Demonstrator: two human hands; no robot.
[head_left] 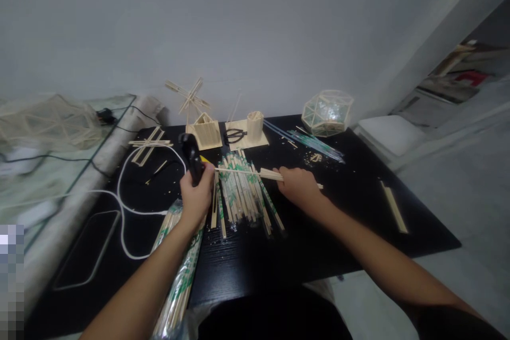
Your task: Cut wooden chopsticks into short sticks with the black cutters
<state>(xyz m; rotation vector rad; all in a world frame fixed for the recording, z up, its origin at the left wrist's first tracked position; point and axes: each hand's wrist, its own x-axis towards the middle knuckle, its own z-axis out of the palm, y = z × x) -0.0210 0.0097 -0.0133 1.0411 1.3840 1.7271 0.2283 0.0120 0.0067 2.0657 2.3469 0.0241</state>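
My left hand (pixel 196 196) is closed around a black glue gun (pixel 191 156), whose yellow part shows beside the fingers. A thin wooden stick (pixel 239 171) runs from those fingertips toward my right hand (pixel 300 187). That right hand is wrapped round a small bundle of wooden chopsticks (pixel 271 174), with short ends poking out behind it. Beneath and between both hands lies a heap of paper-wrapped chopsticks (pixel 243 196) with green print. A long plastic pack of chopsticks (pixel 183 281) rests under my left forearm.
Stick models on bases (pixel 204 132), (pixel 255 127) stand at the back with black scissors (pixel 236 135). A faceted stick frame (pixel 329 112) sits back right. A white cable (pixel 119 191) loops at left. Flat sticks (pixel 393 207) lie right on the black table (pixel 338 239).
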